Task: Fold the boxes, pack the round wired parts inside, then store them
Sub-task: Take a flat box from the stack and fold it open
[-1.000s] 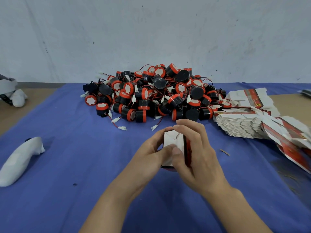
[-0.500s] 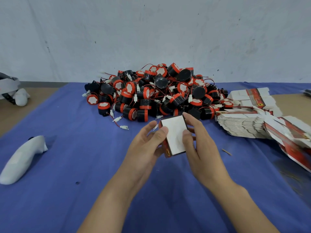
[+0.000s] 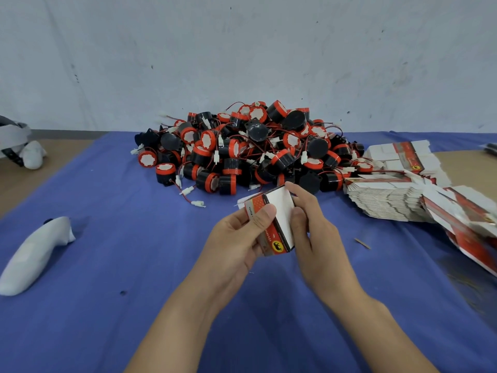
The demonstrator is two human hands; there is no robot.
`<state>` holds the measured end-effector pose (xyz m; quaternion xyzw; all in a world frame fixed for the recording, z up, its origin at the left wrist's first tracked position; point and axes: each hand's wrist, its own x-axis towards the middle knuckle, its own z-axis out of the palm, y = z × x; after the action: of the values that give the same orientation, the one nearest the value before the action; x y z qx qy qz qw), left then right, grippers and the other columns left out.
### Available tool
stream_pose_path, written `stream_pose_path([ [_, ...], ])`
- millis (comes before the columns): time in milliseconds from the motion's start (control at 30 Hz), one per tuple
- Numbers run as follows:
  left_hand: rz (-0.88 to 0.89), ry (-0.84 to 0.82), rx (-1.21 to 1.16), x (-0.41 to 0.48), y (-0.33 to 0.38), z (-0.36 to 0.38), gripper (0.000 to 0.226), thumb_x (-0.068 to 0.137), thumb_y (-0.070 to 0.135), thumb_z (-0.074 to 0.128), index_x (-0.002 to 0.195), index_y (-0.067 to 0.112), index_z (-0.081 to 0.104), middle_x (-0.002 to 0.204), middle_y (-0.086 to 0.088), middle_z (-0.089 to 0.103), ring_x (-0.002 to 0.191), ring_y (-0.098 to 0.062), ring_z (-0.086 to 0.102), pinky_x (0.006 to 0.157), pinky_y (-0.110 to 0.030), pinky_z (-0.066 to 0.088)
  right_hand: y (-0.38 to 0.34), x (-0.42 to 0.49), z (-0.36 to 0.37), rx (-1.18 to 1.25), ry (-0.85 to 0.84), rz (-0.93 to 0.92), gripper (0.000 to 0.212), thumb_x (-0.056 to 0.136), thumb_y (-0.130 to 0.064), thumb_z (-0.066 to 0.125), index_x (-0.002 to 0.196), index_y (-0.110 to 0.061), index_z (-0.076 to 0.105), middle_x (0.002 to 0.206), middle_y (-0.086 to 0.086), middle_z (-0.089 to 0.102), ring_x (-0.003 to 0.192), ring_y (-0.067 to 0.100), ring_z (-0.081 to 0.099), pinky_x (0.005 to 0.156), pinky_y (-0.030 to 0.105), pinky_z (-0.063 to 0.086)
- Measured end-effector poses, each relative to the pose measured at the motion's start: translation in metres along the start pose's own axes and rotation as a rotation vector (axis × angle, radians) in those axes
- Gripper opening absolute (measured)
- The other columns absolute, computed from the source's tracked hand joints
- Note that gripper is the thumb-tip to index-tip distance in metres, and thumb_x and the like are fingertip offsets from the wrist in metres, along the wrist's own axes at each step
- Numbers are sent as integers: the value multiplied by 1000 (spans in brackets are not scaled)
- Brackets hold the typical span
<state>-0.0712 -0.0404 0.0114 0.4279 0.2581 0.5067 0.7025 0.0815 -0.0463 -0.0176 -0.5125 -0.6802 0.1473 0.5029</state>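
Small red-and-white carton [image 3: 277, 224] held off the counter [image 3: 32, 189], just in front of the pile of round wired parts [image 3: 250, 149]; white flap jutting from its far edge toward that pile. Left hand [image 3: 236, 243] gripping it, thumb pressed on the red printed face, fingers curled behind. Right hand [image 3: 314, 238] curled round its white right edge. Stack of flat cartons [image 3: 387, 203] touching the pile's right side. Blue cloth [image 3: 107, 238] spreading wide left of and nearer than the pile; white controller [image 3: 35, 254] well left of the pile.
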Motion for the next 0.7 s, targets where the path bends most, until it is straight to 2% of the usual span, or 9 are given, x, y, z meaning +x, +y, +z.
stream_pose_path([
  [67, 17, 17, 35, 0, 0, 0, 41, 74, 31, 71, 109, 10, 73, 105, -13, 76, 91, -23, 75, 69, -29, 60, 0, 0, 2, 28, -15, 14, 39, 105, -40, 29, 140, -56, 35, 96, -20, 66, 76, 10, 63, 58, 17, 46],
  [167, 73, 43, 148, -1, -2, -1, 35, 79, 32, 69, 110, 16, 72, 104, -8, 77, 94, -22, 75, 72, -29, 60, -7, 1, 5, 205, -15, 58, 38, 105, -36, 33, 136, -56, 42, 108, -24, 66, 90, 8, 66, 73, 23, 55],
  [233, 132, 38, 313, -2, -4, 1, 19, 89, 25, 67, 108, 24, 73, 100, -2, 78, 93, -18, 74, 74, -24, 59, -12, 2, 6, 360, 25, 108, 35, 102, -45, 36, 132, -55, 48, 104, -29, 66, 94, -2, 64, 77, 14, 52],
  [300, 175, 2, 449, -3, -9, 4, 15, 94, 17, 66, 104, 27, 73, 95, 4, 78, 90, -12, 74, 76, -20, 58, -16, 3, 7, 503, 38, 167, 35, 99, -53, 40, 131, -51, 53, 103, -26, 68, 98, -6, 65, 78, 8, 50],
  [400, 166, -54, 496, -4, -15, 9, 14, 95, 20, 66, 106, 27, 71, 95, 4, 77, 92, -11, 73, 80, -23, 58, -20, 1, 9, 635, 57, 251, 34, 96, -53, 48, 129, -48, 56, 100, -19, 71, 93, -1, 69, 67, 13, 55],
  [533, 149, -103, 472, -4, -17, 8, 17, 100, 19, 58, 113, 21, 68, 99, 5, 76, 96, -11, 72, 79, -22, 56, -23, -2, 13, 670, 113, 264, 27, 106, -29, 47, 127, -45, 56, 88, -18, 69, 80, -3, 68, 57, 14, 54],
  [700, 131, -165, 428, -5, -20, 12, 23, 104, 17, 50, 120, 19, 66, 106, 4, 75, 103, -14, 71, 83, -24, 56, -27, -2, 11, 712, 169, 292, 31, 90, -42, 46, 116, -48, 60, 95, -7, 69, 78, 2, 67, 56, 21, 54],
])
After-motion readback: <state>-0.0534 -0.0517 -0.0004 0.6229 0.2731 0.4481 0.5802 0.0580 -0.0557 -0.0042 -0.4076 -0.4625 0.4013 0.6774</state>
